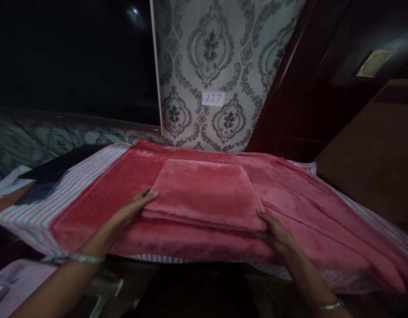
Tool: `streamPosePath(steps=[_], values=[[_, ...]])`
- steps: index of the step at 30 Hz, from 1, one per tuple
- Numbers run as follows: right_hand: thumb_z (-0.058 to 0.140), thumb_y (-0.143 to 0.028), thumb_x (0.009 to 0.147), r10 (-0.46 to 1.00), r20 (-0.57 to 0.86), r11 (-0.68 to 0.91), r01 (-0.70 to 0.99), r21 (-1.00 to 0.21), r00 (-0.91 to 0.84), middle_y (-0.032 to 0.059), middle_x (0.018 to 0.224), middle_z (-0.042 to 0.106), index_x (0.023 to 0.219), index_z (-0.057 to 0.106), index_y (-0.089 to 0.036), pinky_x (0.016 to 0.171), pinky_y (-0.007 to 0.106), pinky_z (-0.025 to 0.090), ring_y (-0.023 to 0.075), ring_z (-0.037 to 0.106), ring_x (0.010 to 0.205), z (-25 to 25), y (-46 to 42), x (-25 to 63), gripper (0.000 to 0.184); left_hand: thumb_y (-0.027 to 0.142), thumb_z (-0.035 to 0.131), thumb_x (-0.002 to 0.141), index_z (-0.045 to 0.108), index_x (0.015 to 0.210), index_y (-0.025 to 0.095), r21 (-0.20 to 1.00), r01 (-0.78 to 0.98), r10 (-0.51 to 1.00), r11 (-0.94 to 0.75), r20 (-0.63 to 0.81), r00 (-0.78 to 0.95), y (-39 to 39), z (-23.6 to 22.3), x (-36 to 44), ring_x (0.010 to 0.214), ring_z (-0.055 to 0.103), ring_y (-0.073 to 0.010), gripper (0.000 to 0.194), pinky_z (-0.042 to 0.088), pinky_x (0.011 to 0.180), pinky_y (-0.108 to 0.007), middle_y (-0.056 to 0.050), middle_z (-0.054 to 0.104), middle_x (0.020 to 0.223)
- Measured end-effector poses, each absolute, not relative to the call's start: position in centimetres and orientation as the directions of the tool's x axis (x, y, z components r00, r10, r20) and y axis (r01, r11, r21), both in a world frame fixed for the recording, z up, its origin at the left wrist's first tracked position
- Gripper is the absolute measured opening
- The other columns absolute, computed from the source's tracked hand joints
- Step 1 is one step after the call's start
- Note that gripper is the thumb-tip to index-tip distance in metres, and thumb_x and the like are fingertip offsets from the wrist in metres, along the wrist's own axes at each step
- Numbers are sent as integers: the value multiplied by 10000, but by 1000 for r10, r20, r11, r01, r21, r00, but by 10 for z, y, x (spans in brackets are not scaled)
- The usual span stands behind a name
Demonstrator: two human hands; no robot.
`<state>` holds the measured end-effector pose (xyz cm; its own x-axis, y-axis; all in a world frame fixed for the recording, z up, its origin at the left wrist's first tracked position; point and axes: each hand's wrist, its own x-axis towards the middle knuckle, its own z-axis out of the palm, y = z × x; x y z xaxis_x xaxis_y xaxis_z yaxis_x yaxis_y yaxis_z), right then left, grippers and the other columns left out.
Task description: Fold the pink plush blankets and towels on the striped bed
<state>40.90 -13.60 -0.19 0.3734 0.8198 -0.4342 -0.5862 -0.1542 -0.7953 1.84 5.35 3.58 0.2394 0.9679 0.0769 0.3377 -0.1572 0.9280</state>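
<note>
A folded pink fleece cloth (204,192) lies as a neat rectangle on a larger red-pink fleece blanket (306,207). My left hand (133,207) rests against the folded cloth's near left corner, fingers stretched out flat and touching its edge. My right hand (277,234) sits at the near right corner, its fingers tucked partly under the folded layers, thumb on top. Each wrist wears a thin bangle.
Under the blanket lies a striped sheet (71,185). Dark flat items (54,170) lie at the far left. Patterned wallpaper with a "277" label (213,98) rises behind, a dark window to its left, a dark wooden door (310,88) and a wooden panel to its right.
</note>
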Motion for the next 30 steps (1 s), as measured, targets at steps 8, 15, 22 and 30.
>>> streamPosePath(steps=[8,15,22,30], values=[[844,-287,617,820,-268,-54,-396,-916,507,33,791,742,873,693,-219,627,316,626,242,727,768,0,-147,411,305,594,771,651,631,1227,206,976,201,967,-82,29,253,43,36,26,1222,622,-317,708,523,1017,-395,-111,687,1302],[782,-477,674,726,13,-132,158,-979,687,110,1133,731,1148,703,-213,1020,503,500,311,661,1098,-17,-160,442,549,638,630,796,570,1374,215,873,466,984,-146,81,156,46,33,12,1133,671,-314,719,542,982,-467,-127,682,1283],[536,-511,892,837,493,91,830,-550,235,149,1479,528,1400,569,-178,1189,524,308,312,443,1404,23,-67,408,609,509,459,924,412,1508,107,379,671,770,-637,343,538,89,58,80,1501,303,-325,711,250,1227,-501,-182,375,1596],[303,-500,1044,916,124,-359,918,-167,381,131,1629,303,1565,354,-214,1195,598,187,326,220,1518,51,47,387,597,452,356,995,362,1545,143,65,901,903,-429,69,425,142,71,164,1513,252,-363,631,185,1211,-603,-177,318,1626]])
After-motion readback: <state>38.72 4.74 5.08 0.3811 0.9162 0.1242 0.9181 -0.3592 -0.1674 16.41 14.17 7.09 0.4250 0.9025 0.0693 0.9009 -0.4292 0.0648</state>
